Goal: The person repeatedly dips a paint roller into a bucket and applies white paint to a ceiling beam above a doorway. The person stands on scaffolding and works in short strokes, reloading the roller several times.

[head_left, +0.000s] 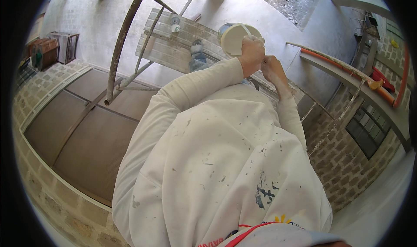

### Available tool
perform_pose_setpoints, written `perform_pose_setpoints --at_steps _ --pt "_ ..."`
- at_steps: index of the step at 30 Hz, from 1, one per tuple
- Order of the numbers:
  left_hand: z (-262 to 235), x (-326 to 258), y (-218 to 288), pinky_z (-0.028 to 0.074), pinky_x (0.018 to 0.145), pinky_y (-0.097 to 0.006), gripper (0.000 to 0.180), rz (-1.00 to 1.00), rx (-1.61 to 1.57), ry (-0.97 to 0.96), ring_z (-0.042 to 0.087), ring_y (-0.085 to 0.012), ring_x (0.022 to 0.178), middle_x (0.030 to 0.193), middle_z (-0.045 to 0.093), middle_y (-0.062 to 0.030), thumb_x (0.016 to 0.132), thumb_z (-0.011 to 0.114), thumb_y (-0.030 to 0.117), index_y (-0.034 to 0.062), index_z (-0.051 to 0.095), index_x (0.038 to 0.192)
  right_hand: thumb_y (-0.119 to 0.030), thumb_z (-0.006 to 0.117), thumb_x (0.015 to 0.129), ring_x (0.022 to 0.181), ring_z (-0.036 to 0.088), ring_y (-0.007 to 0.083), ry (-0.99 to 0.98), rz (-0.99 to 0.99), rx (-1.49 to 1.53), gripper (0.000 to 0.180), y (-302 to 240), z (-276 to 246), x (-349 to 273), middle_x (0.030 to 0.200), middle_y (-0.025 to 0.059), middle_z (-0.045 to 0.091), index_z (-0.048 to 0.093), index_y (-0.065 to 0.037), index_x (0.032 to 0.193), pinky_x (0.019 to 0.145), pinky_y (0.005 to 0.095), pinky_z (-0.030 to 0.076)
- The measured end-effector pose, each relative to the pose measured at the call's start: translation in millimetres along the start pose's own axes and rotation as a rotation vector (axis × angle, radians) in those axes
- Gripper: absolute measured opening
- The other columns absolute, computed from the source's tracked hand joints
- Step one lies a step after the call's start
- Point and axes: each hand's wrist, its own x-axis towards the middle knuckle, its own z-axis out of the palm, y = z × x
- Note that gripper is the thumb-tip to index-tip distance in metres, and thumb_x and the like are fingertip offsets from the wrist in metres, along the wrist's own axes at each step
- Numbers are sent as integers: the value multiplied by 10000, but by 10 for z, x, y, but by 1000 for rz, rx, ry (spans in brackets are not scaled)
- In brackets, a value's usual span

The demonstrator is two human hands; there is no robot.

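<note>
My left hand (253,51) is closed just over the near rim of a round bucket (226,47) with pale cream contents (234,37). A thin pale strip (246,29) sticks out beyond its fist across the bucket's mouth; the rest of what it grips is hidden. Close beside it on the right and slightly nearer, my right hand (273,70) has its fingers bent and pressed together near the left wrist. What those fingers hold, if anything, cannot be made out. White paint-spotted sleeves (208,77) cover both my arms.
Beneath me is a worn plank platform (163,38), with a small clear container (174,23) on it. Rusty scaffold tubing (124,38) rises at the left. Another rail (319,101) and an orange pipe (334,60) run at the right. Far below lie a grey floor (95,25) and wooden furniture (45,51).
</note>
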Motion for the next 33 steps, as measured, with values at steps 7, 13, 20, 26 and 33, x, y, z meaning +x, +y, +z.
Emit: perform_pose_setpoints --at_steps 7,13,20,26,33 --pt "-60 -29 -137 486 745 -356 165 110 226 -33 592 -174 880 955 595 -53 929 598 61 63 565 1090 -209 544 970 1005 682 478 -32 27 -112 298 15 131 244 1010 295 712 739 10 1021 881 512 531" --pt "3 -249 286 473 730 -342 182 -135 86 46 572 -165 872 937 577 -52 915 617 86 63 561 1087 -204 547 975 995 684 478 -28 -41 -17 309 13 56 223 1006 307 709 738 38 969 858 514 537" --pt "33 -222 297 466 708 -344 162 -117 161 93 551 -158 826 901 571 -47 897 629 114 56 576 1039 -196 531 986 1014 684 464 59 -54 18 310 11 104 178 959 319 703 737 32 946 840 520 535" --pt "-1 -237 321 457 691 -340 127 -88 200 94 539 -147 815 872 562 -37 896 619 111 60 573 1003 -242 591 961 990 687 471 89 -68 87 314 -24 223 354 927 328 695 729 40 967 834 523 533" --pt "-25 -234 333 492 725 -384 151 -153 116 92 586 -211 819 895 598 -103 888 632 109 26 558 990 -314 658 912 973 693 467 2 33 45 354 -76 101 73 932 311 708 734 27 967 853 521 526"
